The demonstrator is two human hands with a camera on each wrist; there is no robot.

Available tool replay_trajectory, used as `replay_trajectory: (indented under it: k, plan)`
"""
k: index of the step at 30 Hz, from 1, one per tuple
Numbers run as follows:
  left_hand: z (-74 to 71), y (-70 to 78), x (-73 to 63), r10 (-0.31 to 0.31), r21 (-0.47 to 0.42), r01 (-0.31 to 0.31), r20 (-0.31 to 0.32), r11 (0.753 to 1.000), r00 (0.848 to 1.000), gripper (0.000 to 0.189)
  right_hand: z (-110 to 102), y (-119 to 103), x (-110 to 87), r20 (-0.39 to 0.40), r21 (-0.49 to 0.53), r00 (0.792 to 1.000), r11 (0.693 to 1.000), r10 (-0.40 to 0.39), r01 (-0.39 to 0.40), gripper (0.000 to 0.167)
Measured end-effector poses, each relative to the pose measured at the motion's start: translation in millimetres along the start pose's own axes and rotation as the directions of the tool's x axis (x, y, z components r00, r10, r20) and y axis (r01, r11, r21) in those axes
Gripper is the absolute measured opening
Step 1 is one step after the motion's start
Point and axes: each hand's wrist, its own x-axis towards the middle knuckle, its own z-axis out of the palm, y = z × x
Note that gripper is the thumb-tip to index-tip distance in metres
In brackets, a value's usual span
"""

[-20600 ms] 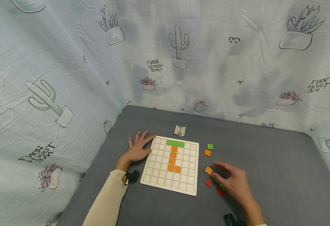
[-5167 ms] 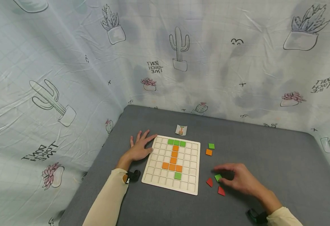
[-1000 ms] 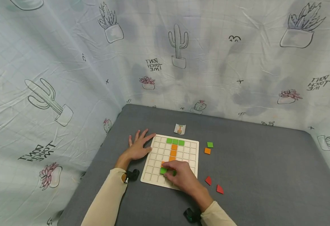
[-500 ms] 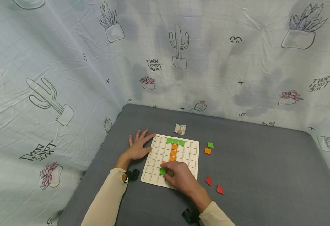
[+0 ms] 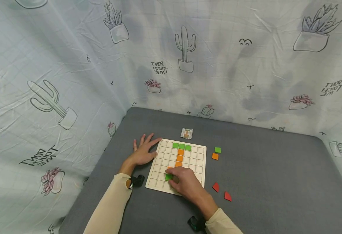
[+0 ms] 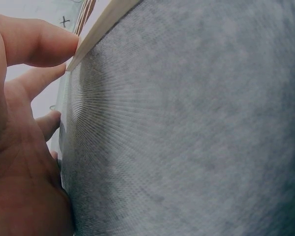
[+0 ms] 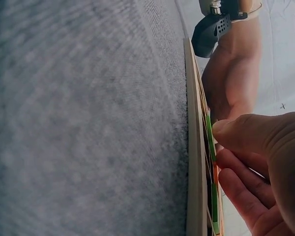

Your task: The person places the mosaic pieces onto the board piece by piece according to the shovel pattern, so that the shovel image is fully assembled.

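Note:
A pale wooden grid board (image 5: pixel 195 165) lies on the grey table. On it, three green tiles (image 5: pixel 182 147) form a row near the far edge, with a column of orange tiles (image 5: pixel 179 158) below. My right hand (image 5: pixel 186 183) is over the board's near part, thumb and index finger pinching a green square tile (image 5: pixel 168 177) at its near and far edges. In the right wrist view my thumb touches this green tile (image 7: pixel 210 137). The right hand hides several near cells. My left hand (image 5: pixel 141 155) lies spread, its index finger and thumb (image 6: pixel 49 46) touching the board's left edge.
A small printed pattern card (image 5: pixel 186 133) lies beyond the board. To its right are a loose green tile (image 5: pixel 217 149) and an orange tile (image 5: pixel 215 156). Two red quarter-round pieces (image 5: pixel 216 187) lie nearer. A patterned curtain (image 5: pixel 217 65) surrounds the table.
Since the oldest frame, an orange and a green tile went onto the board. My right hand then brought another green tile from the right; lately it shifted slightly left. Left hand stays put.

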Motion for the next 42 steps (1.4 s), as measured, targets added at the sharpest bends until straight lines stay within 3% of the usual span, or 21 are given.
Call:
replay_trajectory:
  k: [8, 21, 33, 42]
  plan:
    - [-0.1, 0.4, 0.3, -0.001, 0.0, 0.001, 0.001, 1.0, 1.0, 0.068, -7.5, 8.1, -4.8, -0.018, 0.134, 0.998, 0.989, 0.064, -0.061, 0.033]
    - [0.0, 0.5, -0.1, -0.006, -0.004, 0.006, 0.007, 1.0, 1.0, 0.069, -47.8, 33.0, -22.7, -0.08, 0.236, 0.989, 0.967, 0.121, -0.099, 0.035]
    - [1.0, 1.8, -0.2, -0.008, -0.005, 0.008, 0.002, 1.0, 1.0, 0.069, -88.6, 74.2, -46.9, -0.086, 0.136, 0.974, 0.971, 0.208, -0.195, 0.038]
    - [1.0, 1.7, -0.5, -0.003, -0.013, 0.003, 0.0, 1.0, 1.0, 0.068, -119.6, 103.6, -59.8, -0.181, 0.039, 0.966, 0.983, 0.186, -0.182, 0.041]
